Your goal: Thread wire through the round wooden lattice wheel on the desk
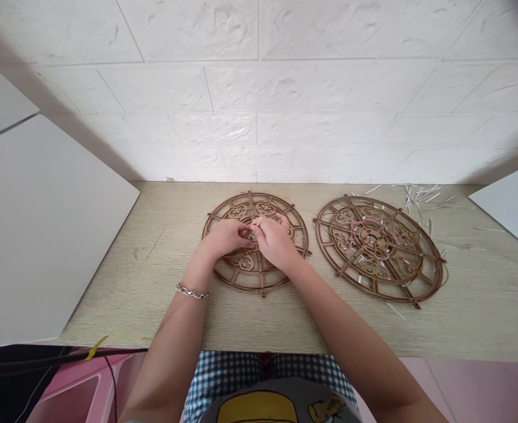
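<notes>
Two round brown lattice wheels of cut wood lie flat on a pale wooden desk [161, 305]. Both my hands rest over the centre of the left wheel [259, 276]. My left hand [226, 238], with a chain bracelet on its wrist, has its fingers curled and pinched at the hub. My right hand [276, 239] meets it there, fingers closed in a pinch. What the fingertips hold is too small to make out. The right wheel [380, 247] lies apart from my hands and carries thin wires and white strips on its middle.
Several thin white strips [421, 197] are scattered at the back right of the desk. A white brick wall [259, 88] closes the back. White panels stand at left [33, 223] and right [512, 205]. A pink bin [77, 393] sits below the desk's front left.
</notes>
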`<action>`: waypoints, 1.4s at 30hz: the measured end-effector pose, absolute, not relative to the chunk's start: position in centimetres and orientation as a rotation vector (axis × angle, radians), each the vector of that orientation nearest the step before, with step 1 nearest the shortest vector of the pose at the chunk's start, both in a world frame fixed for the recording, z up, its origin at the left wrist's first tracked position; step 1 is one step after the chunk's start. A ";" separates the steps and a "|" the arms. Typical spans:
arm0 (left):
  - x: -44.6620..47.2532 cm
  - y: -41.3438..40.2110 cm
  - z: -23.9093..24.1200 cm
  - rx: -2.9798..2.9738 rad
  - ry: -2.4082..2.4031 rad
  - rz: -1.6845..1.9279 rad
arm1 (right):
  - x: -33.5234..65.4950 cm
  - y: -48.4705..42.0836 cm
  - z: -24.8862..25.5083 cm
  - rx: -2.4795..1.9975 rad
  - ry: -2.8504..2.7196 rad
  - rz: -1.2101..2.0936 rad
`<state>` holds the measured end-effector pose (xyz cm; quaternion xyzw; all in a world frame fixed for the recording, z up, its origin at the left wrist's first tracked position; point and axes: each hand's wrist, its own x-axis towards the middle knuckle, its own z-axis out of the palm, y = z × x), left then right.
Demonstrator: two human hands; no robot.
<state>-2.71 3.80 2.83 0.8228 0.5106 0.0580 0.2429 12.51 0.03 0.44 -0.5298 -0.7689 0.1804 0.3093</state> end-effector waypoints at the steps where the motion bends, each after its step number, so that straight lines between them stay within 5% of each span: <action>1: -2.7 3.8 2.7 2.247 1.398 0.159 | 12.5 0.0 0.6 -1.386 -2.022 0.456; 42: -2.7 3.9 1.7 2.396 1.457 0.204 | 12.3 -0.1 0.8 -1.439 -1.860 0.384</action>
